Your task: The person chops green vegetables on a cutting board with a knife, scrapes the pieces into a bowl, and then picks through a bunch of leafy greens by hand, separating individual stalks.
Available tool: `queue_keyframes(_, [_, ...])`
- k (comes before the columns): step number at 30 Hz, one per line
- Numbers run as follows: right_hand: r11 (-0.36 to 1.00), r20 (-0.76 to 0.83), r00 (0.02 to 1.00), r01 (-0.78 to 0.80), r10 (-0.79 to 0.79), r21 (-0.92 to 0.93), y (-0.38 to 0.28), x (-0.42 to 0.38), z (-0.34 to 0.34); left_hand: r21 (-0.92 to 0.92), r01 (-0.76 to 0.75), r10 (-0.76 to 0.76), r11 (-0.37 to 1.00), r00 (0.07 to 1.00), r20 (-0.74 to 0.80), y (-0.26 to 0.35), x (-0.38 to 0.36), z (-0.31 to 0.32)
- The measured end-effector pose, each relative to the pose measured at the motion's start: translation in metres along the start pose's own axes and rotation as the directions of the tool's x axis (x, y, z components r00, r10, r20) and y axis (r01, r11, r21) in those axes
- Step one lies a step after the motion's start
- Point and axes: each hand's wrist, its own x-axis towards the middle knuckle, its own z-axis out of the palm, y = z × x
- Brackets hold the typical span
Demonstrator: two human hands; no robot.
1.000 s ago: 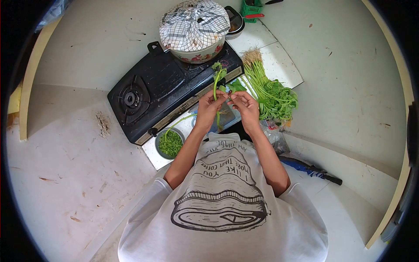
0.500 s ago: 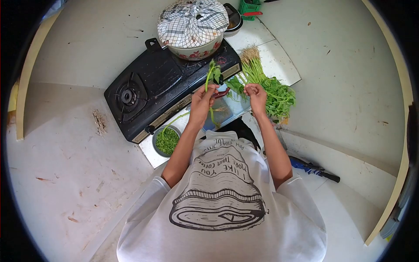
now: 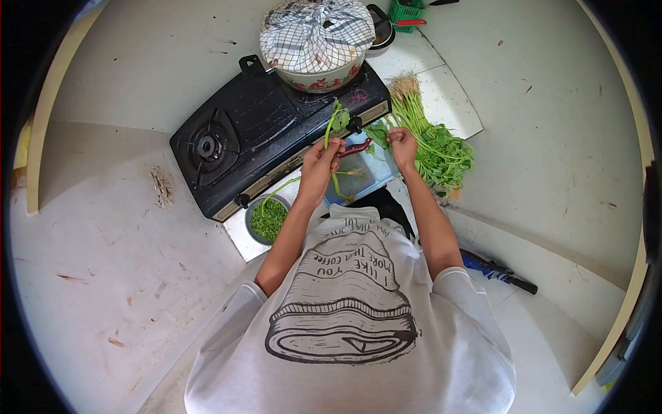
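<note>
Fingers of my left hand (image 3: 320, 165) are wrapped round a green leafy stem (image 3: 328, 132); a dark red-handled knife (image 3: 355, 148) also sticks out from that hand. My right hand (image 3: 403, 148) has its fingers pinched together beside the leaves; what they hold, if anything, is too small to make out. Under and between the hands lies a blue tray (image 3: 378, 170) with some leaves and rooty stem ends. To the right rests a big bunch of greens (image 3: 441, 148) with pale roots. A bowl of chopped greens (image 3: 267, 219) stands at the lower left.
A black gas stove (image 3: 258, 114) runs diagonally behind my left hand. On it stands a flowered pot (image 3: 324, 80) covered with a checked cloth (image 3: 317, 38). A green basket (image 3: 405, 11) and a dark lidded container (image 3: 380, 31) are at the back.
The view has shifted slightly, so the stove and greens appear a little further right. My left hand still holds the stem and knife; my right hand has drawn slightly away from the tray's leaves.
</note>
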Motion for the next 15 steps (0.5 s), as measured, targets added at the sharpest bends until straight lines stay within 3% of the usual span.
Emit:
queue_keyframes(3, [0.939, 0.008, 0.998, 0.059, -0.060, -0.340, -0.002, -0.021, -0.017, -0.001, 0.004, -0.004, 1.000, 1.000, 0.012, 0.004, 0.002, 0.000])
queue_keyframes(6, [0.828, -0.062, 0.974, 0.152, -0.219, -0.540, -0.039, -0.046, -0.024, -0.002, -0.011, 0.011, 1.000, 1.000, 0.017, 0.005, 0.004, 0.000])
queue_keyframes(9, [0.778, 0.137, 0.955, 0.293, -0.262, -0.556, -0.032, -0.062, -0.030, -0.014, -0.014, 0.014, 1.000, 1.000, 0.007, 0.002, 0.006, 0.000])
queue_keyframes(13, [0.781, 0.348, 0.937, 0.233, -0.022, -0.579, -0.014, -0.082, -0.022, 0.009, -0.009, 0.009, 1.000, 1.000, 0.029, -0.002, 0.007, 0.002])
queue_keyframes(15, [0.767, 0.348, 0.933, 0.285, -0.086, -0.575, -0.008, -0.087, -0.014, 0.048, -0.014, 0.012, 0.999, 0.999, 0.040, 0.001, 0.006, 0.005])
